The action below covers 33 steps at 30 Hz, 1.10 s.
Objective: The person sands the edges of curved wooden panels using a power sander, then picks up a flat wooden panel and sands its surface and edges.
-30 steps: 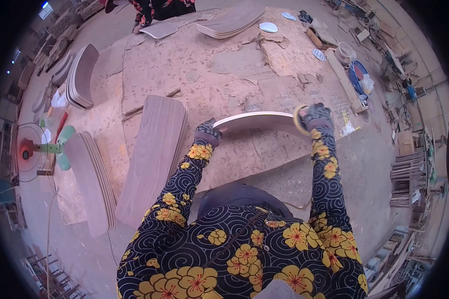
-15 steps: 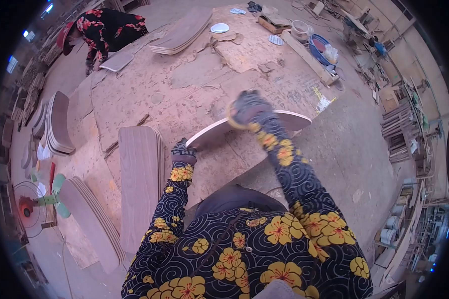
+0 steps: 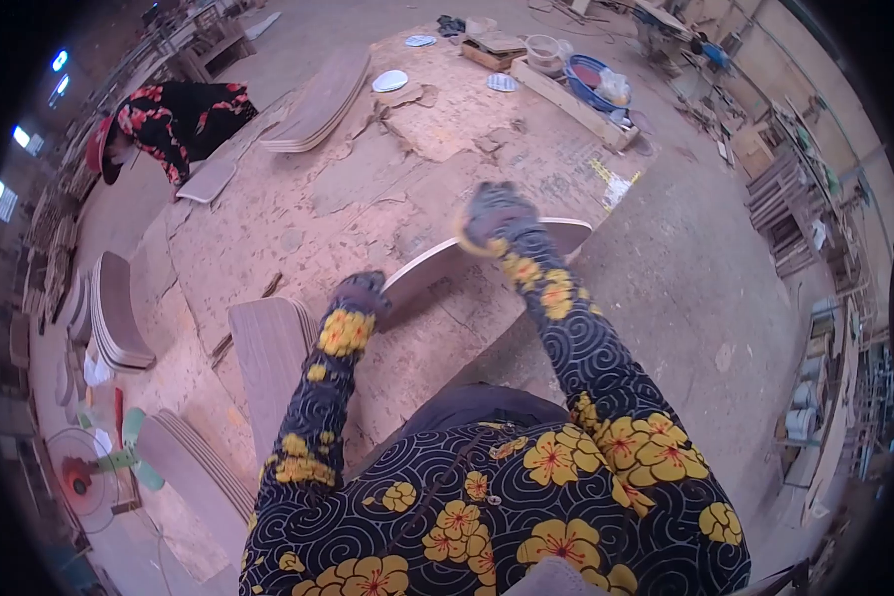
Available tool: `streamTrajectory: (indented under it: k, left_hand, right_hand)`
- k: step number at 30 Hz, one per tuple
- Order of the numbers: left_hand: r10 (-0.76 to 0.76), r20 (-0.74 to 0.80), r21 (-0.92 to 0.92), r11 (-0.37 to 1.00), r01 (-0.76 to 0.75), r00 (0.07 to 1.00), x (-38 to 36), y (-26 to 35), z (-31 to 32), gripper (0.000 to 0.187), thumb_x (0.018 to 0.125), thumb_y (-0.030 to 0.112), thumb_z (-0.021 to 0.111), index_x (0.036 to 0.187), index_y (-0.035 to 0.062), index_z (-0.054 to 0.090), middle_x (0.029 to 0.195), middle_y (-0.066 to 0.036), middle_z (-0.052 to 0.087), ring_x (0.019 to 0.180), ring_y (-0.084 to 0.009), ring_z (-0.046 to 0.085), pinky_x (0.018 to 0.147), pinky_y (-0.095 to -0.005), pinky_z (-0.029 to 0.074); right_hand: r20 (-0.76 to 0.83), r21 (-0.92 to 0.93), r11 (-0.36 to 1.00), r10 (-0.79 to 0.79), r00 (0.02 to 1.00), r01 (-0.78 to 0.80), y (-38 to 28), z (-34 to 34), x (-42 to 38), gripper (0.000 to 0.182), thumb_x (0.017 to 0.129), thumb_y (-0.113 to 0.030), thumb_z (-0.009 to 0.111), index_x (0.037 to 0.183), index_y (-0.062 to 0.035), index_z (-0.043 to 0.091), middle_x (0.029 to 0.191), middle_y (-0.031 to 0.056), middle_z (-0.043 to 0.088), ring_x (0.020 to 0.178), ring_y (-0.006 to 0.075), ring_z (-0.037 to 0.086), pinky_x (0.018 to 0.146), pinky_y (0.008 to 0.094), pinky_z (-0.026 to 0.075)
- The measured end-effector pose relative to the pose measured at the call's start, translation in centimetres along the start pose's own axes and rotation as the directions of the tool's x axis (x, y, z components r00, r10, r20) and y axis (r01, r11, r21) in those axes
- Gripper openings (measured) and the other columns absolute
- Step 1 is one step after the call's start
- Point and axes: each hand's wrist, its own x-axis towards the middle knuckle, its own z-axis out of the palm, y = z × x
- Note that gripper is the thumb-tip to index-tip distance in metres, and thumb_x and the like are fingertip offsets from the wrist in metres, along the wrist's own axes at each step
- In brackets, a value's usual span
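Observation:
A curved wooden panel (image 3: 427, 262) stands on its long edge on the worktable, its pale edge facing up. My left hand (image 3: 361, 290), gloved, is closed round the panel's left end. On top of the panel's edge, right of its middle, lies my gloved right hand (image 3: 500, 216), blurred by motion. A yellowish ring-shaped thing shows at that hand's left side, and its fingers are closed round something I cannot make out. A stack of long flat panels (image 3: 268, 348) lies left of my left forearm.
Across the worktable (image 3: 368, 189), a person in a flowered top (image 3: 179, 124) bends over a panel. More panel stacks (image 3: 318, 99) lie at the back and left. A green-bladed fan (image 3: 134, 452) stands at lower left. A blue basin (image 3: 596, 84) is at back right.
The view has shifted, so the table's things sit further left. My left hand has come up beside the panel's left end. My right hand stays on the panel's edge.

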Motion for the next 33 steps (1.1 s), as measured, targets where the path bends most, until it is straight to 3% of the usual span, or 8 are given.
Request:
streamTrajectory:
  k: [7,11,15,24,27,29,31,33]
  left_hand:
    - [0.052,0.094,-0.020,0.999,-0.050,0.994,6.2,4.5,-0.3,0.050,0.086,0.035,0.066,0.126,0.0038,0.062,0.124,-0.020,0.065,0.117,-0.0355,0.062,0.100,-0.0426,0.051]
    - [0.030,0.072,-0.051,0.998,-0.026,0.997,4.5,5.5,0.2,0.047,0.088,0.033,0.064,0.126,0.0040,0.062,0.123,-0.021,0.066,0.116,-0.0359,0.063,0.099,-0.0428,0.051]
    - [0.008,0.078,-0.064,0.998,-0.003,0.997,5.1,5.8,1.6,0.046,0.090,0.034,0.064,0.125,0.0044,0.062,0.123,-0.021,0.066,0.115,-0.0347,0.064,0.099,-0.0434,0.051]
    - [-0.062,0.098,-0.018,0.998,0.064,0.993,3.8,7.0,1.1,0.044,0.089,0.029,0.063,0.128,0.0081,0.061,0.120,-0.019,0.068,0.111,-0.0330,0.066,0.096,-0.0415,0.053]
    - [-0.052,0.062,-0.041,0.998,0.054,0.997,3.1,7.2,1.1,0.044,0.091,0.033,0.062,0.128,0.0083,0.061,0.119,-0.019,0.068,0.111,-0.0332,0.066,0.096,-0.0420,0.053]
    - [-0.066,0.060,-0.063,0.996,0.070,0.996,2.8,7.2,1.3,0.045,0.092,0.035,0.061,0.128,0.0082,0.061,0.119,-0.019,0.068,0.111,-0.0334,0.066,0.096,-0.0423,0.052]
    - [-0.091,0.076,-0.071,0.993,0.096,0.993,3.2,7.4,1.2,0.046,0.093,0.036,0.062,0.129,0.0080,0.061,0.119,-0.019,0.068,0.112,-0.0336,0.065,0.097,-0.0427,0.052]
    - [-0.092,0.087,-0.077,0.992,0.099,0.992,3.3,7.4,0.7,0.046,0.093,0.037,0.062,0.129,0.0079,0.061,0.120,-0.019,0.068,0.113,-0.0341,0.065,0.097,-0.0431,0.052]
  right_hand:
    - [-0.088,-0.009,1.000,0.014,0.996,-0.014,6.0,5.0,2.1,0.057,0.090,-0.040,0.053,0.127,0.0034,0.055,0.131,0.0284,0.058,0.116,0.0423,0.062,0.103,0.0454,0.049]
    - [-0.022,0.059,0.893,0.449,0.893,-0.447,14.2,-1.9,-2.2,0.066,0.092,-0.048,0.052,0.131,0.0054,0.054,0.137,0.0301,0.053,0.125,0.0394,0.056,0.107,0.0436,0.044]
    - [0.074,-0.117,0.940,0.330,0.941,-0.320,18.5,-1.0,-1.4,0.071,0.089,-0.051,0.056,0.128,0.0080,0.056,0.135,0.0297,0.056,0.126,0.0365,0.057,0.104,0.0435,0.047]
    - [0.169,0.077,0.997,-0.017,0.986,0.004,0.6,-3.6,-5.1,0.057,0.089,-0.036,0.053,0.128,0.0053,0.054,0.124,0.0299,0.062,0.119,0.0376,0.061,0.102,0.0441,0.050]
    - [-0.034,-0.095,0.995,-0.012,0.999,0.009,8.9,1.8,0.0,0.048,0.091,-0.030,0.052,0.125,0.0035,0.057,0.126,0.0286,0.061,0.118,0.0382,0.062,0.102,0.0464,0.049]
    - [-0.011,-0.066,0.971,0.229,0.973,-0.229,13.8,-0.5,0.3,0.048,0.092,-0.033,0.056,0.125,0.0007,0.061,0.124,0.0248,0.064,0.120,0.0350,0.061,0.102,0.0437,0.049]
    - [0.267,-0.355,0.933,0.040,0.963,0.060,18.6,-2.5,-0.1,0.052,0.090,-0.042,0.060,0.128,-0.0057,0.065,0.128,0.0195,0.064,0.121,0.0323,0.062,0.103,0.0411,0.048]
    - [0.171,-0.323,0.937,0.195,0.966,-0.132,19.2,-1.7,-0.3,0.053,0.089,-0.045,0.062,0.129,-0.0102,0.066,0.129,0.0170,0.064,0.120,0.0316,0.063,0.104,0.0399,0.047]
